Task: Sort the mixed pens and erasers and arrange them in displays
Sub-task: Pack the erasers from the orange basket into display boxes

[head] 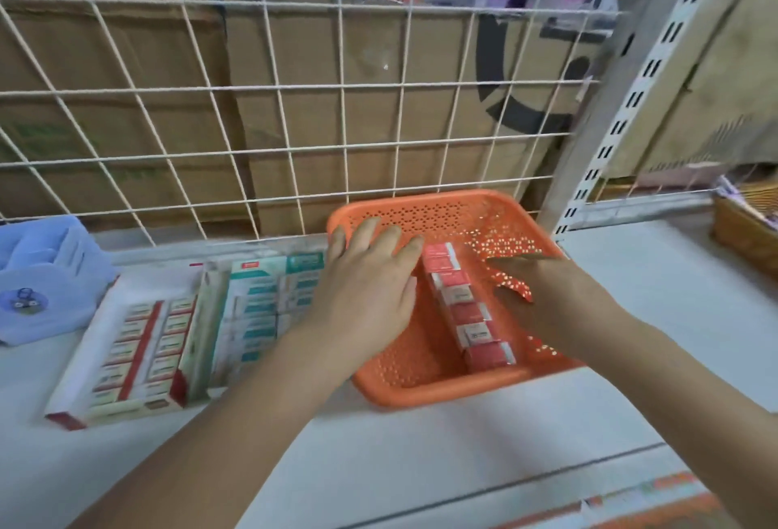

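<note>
An orange perforated basket point(442, 391) stands on the white shelf against the wire grid. Inside it lies a row of several red-and-white boxed erasers point(465, 305), running front to back. My left hand point(370, 288) lies flat with straight fingers over the basket's left side, just left of the row. My right hand point(543, 297) hovers over the basket's right half, fingers extended toward the row; the view is blurred and I cannot tell whether it touches the erasers. Left of the basket sit a teal eraser display box point(261, 309) and a red eraser display box point(134, 356), both filled.
A pale blue desk organiser point(42, 276) stands at the far left. The white wire grid point(294, 145) backs the shelf, with cardboard boxes behind. A slotted upright point(623, 107) rises at right; a wicker basket point(745, 229) sits beyond it. Colourful packaging point(631, 503) shows at the bottom right.
</note>
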